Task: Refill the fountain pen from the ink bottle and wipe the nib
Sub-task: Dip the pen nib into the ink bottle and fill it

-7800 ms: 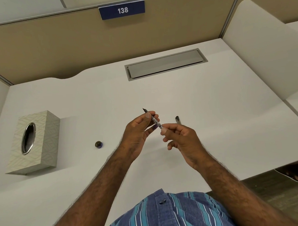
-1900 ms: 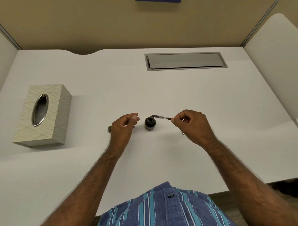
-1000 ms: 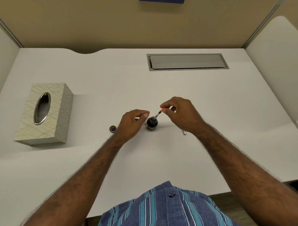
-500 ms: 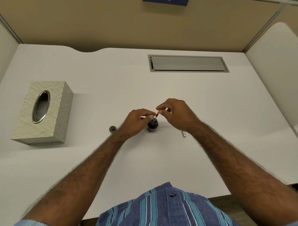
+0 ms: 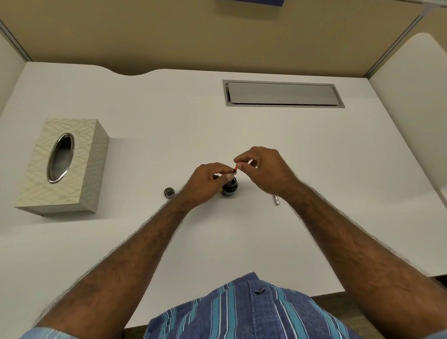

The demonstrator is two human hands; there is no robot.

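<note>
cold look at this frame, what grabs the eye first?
Both hands meeting mid-desk: the left hand and right hand pinch a thin pen part standing in the mouth of the open ink bottle. Next, the patterned tissue box at the desk's left side, then the loose bottle cap left of the bottle and a small metal piece right of it.

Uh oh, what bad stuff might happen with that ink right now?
1. The ink bottle stands open, its cap lying apart on the white desk; a bump from either hand could perhaps tip it and spill.
2. The right hand pinches just the pen's top end; it might slip, dripping ink.
</note>
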